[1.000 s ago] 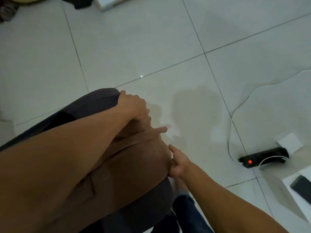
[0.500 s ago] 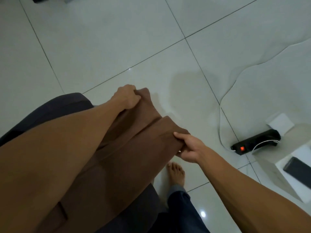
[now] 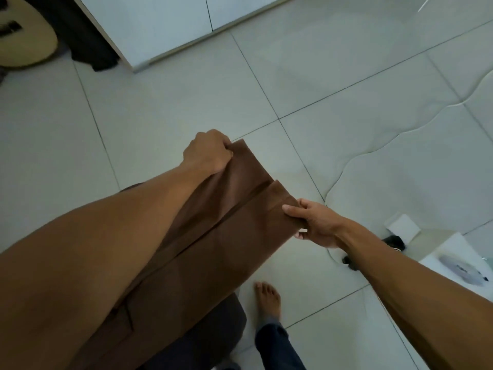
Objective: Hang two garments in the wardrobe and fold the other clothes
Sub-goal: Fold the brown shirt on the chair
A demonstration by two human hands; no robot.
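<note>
Head view, looking down: the left hand (image 3: 208, 153) has its fingers curled tight over the far left corner of the brown trousers (image 3: 208, 236), bunching the hem edge in its fist. The right hand (image 3: 314, 225) pinches the right corner of the same hem, thumb laid flat on top of the cloth and the other fingers tucked underneath it. Between the two hands the hem end is held out above the floor, with both legs lying side by side and a straight seam line running down the middle between them. The cloth is plain, smooth and mostly flat, and a pocket flap shows low on the left, near the left forearm. The rest of the trousers passes under that forearm and lies over a dark grey cushion (image 3: 202, 335). Below, a bare foot (image 3: 268, 297) with a dark blue trouser cuff stands on the white tiled floor (image 3: 160, 102). A thin white cable (image 3: 400, 134) winds across the tiles to the right, where a black power strip (image 3: 392, 241) is half hidden behind the right forearm. At top left a guitar body (image 3: 24, 36) lies beside a white wardrobe base (image 3: 165, 22).
</note>
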